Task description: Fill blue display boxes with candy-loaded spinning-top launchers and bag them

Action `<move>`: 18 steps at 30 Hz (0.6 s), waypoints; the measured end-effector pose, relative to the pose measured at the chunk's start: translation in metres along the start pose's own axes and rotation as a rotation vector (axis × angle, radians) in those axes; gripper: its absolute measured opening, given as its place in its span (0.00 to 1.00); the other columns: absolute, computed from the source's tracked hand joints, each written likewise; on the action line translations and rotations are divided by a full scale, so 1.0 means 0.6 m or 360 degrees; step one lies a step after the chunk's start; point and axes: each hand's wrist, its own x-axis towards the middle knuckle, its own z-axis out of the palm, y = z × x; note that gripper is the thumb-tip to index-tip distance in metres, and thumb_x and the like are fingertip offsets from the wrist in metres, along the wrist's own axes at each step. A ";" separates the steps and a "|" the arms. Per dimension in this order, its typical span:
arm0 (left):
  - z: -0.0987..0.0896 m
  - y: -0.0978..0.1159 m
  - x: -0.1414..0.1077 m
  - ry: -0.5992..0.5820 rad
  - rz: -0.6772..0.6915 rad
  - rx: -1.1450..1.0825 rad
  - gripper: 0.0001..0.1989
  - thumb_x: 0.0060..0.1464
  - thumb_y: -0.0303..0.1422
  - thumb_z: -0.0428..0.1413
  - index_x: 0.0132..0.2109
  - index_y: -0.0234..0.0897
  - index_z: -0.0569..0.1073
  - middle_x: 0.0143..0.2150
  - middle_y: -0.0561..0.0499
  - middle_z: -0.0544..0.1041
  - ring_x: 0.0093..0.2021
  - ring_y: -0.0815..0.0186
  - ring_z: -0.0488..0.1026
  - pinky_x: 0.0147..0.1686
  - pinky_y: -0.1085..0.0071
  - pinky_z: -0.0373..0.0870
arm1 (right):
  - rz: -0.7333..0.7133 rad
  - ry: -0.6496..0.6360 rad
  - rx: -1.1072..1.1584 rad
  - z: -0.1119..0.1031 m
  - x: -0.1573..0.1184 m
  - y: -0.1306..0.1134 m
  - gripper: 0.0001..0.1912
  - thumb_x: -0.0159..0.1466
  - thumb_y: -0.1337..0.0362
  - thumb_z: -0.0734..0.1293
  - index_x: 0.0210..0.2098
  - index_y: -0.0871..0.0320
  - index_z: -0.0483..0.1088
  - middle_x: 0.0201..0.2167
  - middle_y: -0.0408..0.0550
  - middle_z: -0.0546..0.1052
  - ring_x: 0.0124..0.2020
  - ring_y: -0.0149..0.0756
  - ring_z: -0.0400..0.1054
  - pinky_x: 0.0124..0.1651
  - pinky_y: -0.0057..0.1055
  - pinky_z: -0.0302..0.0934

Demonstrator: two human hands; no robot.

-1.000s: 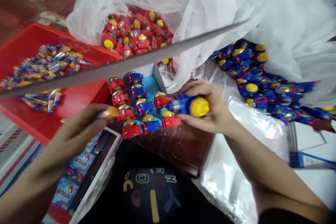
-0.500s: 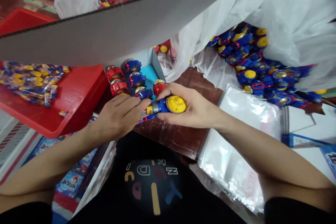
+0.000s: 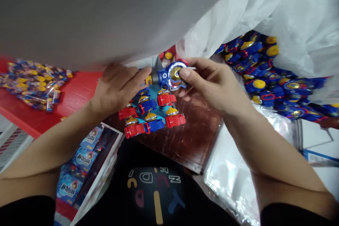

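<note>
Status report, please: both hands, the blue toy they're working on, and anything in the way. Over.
Right hand gripping blue toy, round face up. Left hand at its yellow end piece. Grey panel blocking much of the upper view.

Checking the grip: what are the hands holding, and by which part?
The right hand holds the blue toy by its round end, thumb on its front. The left hand is at the yellow piece on the toy's grey end, grip hidden.
</note>
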 end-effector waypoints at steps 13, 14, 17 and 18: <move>0.065 -0.085 0.009 -0.0319 -0.0275 -0.0149 0.24 0.77 0.47 0.51 0.71 0.43 0.72 0.69 0.55 0.76 0.85 0.56 0.37 0.81 0.38 0.21 | -0.1133 -0.0585 -0.1827 0.004 0.152 0.059 0.17 0.80 0.63 0.56 0.59 0.52 0.74 0.43 0.48 0.80 0.50 0.44 0.75 0.42 0.34 0.71; 0.066 -0.087 0.010 -0.0313 -0.0276 -0.0156 0.24 0.76 0.47 0.51 0.71 0.44 0.73 0.69 0.55 0.77 0.85 0.56 0.37 0.81 0.38 0.22 | -0.1146 -0.0654 -0.1831 0.006 0.159 0.056 0.17 0.80 0.64 0.55 0.57 0.52 0.74 0.43 0.48 0.80 0.50 0.43 0.74 0.43 0.35 0.71; 0.066 -0.090 0.011 -0.0302 -0.0245 -0.0150 0.23 0.76 0.45 0.51 0.71 0.44 0.73 0.68 0.55 0.78 0.85 0.55 0.38 0.80 0.36 0.23 | -0.1121 -0.0782 -0.1874 0.018 0.177 0.055 0.14 0.80 0.63 0.58 0.54 0.53 0.76 0.40 0.45 0.79 0.48 0.39 0.74 0.47 0.35 0.70; 0.063 -0.090 0.008 -0.0267 -0.0212 -0.0155 0.22 0.76 0.44 0.52 0.69 0.43 0.74 0.68 0.54 0.78 0.84 0.54 0.41 0.81 0.36 0.27 | -0.1081 -0.0816 -0.1923 0.025 0.181 0.057 0.13 0.79 0.63 0.59 0.53 0.53 0.76 0.40 0.44 0.79 0.47 0.38 0.74 0.46 0.34 0.70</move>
